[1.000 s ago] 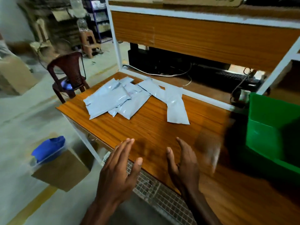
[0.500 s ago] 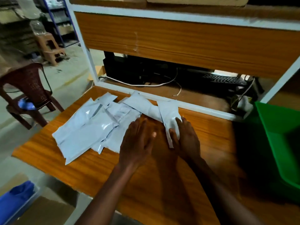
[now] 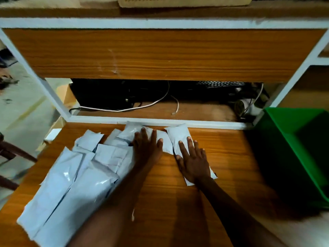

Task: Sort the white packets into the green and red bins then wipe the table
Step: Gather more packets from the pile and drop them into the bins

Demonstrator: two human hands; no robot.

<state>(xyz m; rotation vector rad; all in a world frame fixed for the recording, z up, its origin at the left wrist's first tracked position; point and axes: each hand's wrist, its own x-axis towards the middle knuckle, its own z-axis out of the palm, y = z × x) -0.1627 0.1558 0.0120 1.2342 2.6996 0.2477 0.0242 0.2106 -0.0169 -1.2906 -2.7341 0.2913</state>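
Several white packets (image 3: 74,177) lie in an overlapping heap on the left half of the wooden table (image 3: 226,157). My left hand (image 3: 146,148) rests flat, fingers spread, on the heap's far right edge. My right hand (image 3: 193,159) lies flat with fingers apart on one separate white packet (image 3: 175,134) that sits apart to the right, near the table's back rail. Neither hand grips anything. The green bin (image 3: 299,139) stands at the table's right edge, well right of my right hand. No red bin is in view.
A white-framed shelf unit (image 3: 160,122) with a wooden panel rises behind the table. Under it sit a black keyboard (image 3: 220,84), dark equipment and loose cables (image 3: 124,108). The floor and part of a chair (image 3: 10,154) lie to the left.
Both hands moved forward from the table's near edge onto the packets. My right hand now presses flat on the rightmost packet. The view has shifted closer and rightward.
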